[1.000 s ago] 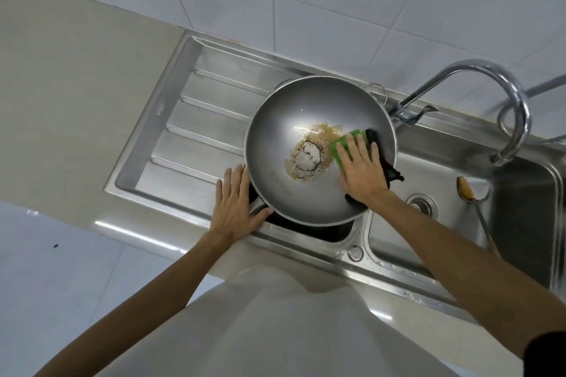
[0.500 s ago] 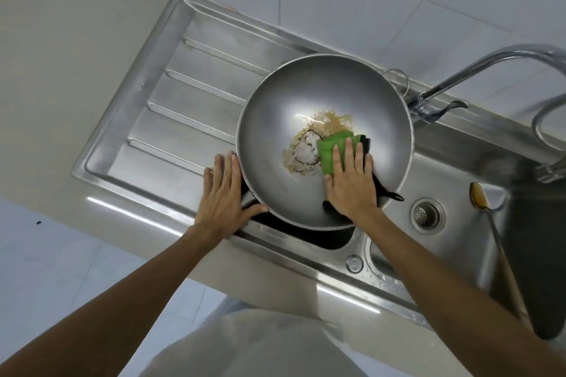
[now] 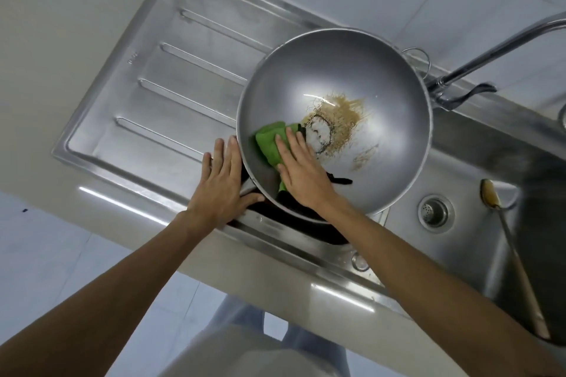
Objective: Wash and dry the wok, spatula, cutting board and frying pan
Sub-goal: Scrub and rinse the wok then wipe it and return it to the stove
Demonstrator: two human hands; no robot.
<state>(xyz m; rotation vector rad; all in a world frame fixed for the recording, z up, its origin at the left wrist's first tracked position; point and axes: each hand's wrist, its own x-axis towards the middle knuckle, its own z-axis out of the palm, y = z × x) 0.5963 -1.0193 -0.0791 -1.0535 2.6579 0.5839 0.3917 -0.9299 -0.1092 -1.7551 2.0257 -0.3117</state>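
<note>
Right hand (image 3: 301,174) slid green cloth (image 3: 269,144) leftward across wok (image 3: 382,76).

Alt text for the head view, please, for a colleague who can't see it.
The right hand presses a green cloth flat inside a steel wok smeared with brown residue, while the left hand rests against its rim. A spatula lies in the sink basin.

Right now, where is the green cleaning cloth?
In the head view, the green cleaning cloth lies inside the round grey metal wok, on its near-left wall, pressed under the right hand, just left of the brown food residue.
</note>
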